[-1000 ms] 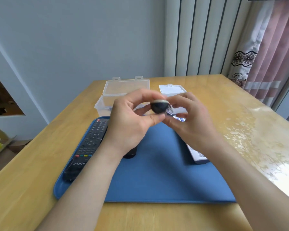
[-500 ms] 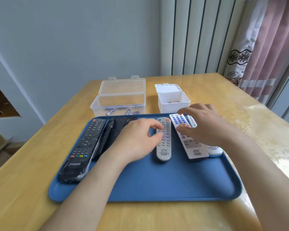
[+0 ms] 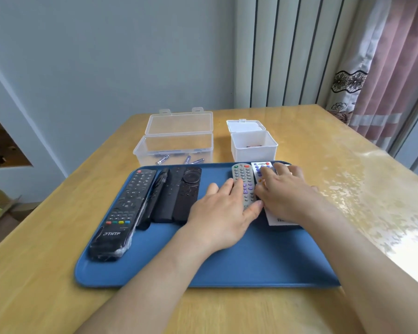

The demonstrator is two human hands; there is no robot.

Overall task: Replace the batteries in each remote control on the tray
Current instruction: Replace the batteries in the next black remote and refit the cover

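Remotes (image 3: 123,213) lie on the tray (image 3: 251,268); two boxes (image 3: 176,145) stand behind it on the table (image 3: 34,273).

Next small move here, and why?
Likely lift the grey remote and flip it: it lies buttons-up on the tray under the left hand, so its battery cover is hidden; the right hand rests on the white remote.

White remote (image 3: 261,168) mostly hidden under right hand (image 3: 285,196).

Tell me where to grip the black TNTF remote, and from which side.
Best pinch the TNTF remote across its near, logo end, coming from above. It lies flat, face up. Farther up, its right edge crowds a slim black remote, while the near end has bare tray beside it.
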